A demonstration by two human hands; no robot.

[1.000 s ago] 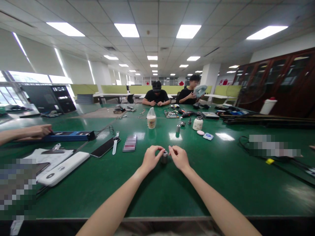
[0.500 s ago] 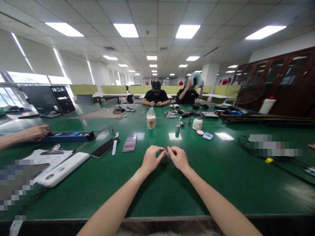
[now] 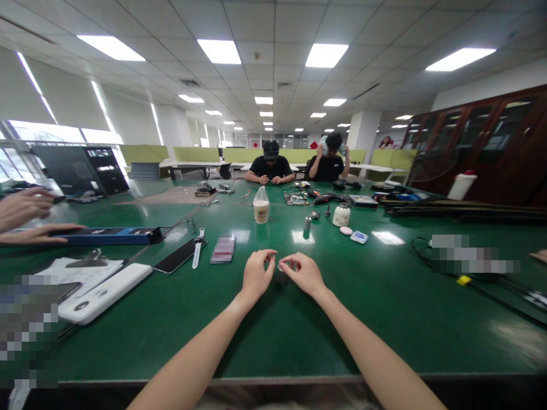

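A small dark cylinder [image 3: 281, 277] stands on the green table in front of me, with something pale at its top. My right hand [image 3: 304, 273] pinches at that top with thumb and forefinger; the fingertips partly hide it. To the left of the cylinder is my left hand [image 3: 257, 274], thumb and fingers parted, holding nothing and apart from it. Farther off, a small silver cylinder [image 3: 307, 222] stands upright near a white patterned jar [image 3: 342, 215], a pink oval item [image 3: 346, 230] and a small blue-and-white case [image 3: 359, 237].
A plastic-bagged cup [image 3: 261, 212] stands ahead. On the left lie a white watch [image 3: 197, 253], a black phone [image 3: 179, 257], a white power bank [image 3: 106, 295] and a clipboard [image 3: 88, 263]. Another person's hands [image 3: 32, 222] are at a blue bar [image 3: 111, 235]. Cables [image 3: 478, 287] lie right.
My left hand has drawn back from the cylinder and its fingers have parted. My right fingers now reach over the cylinder's top. At far left, another person's second hand has come into view.
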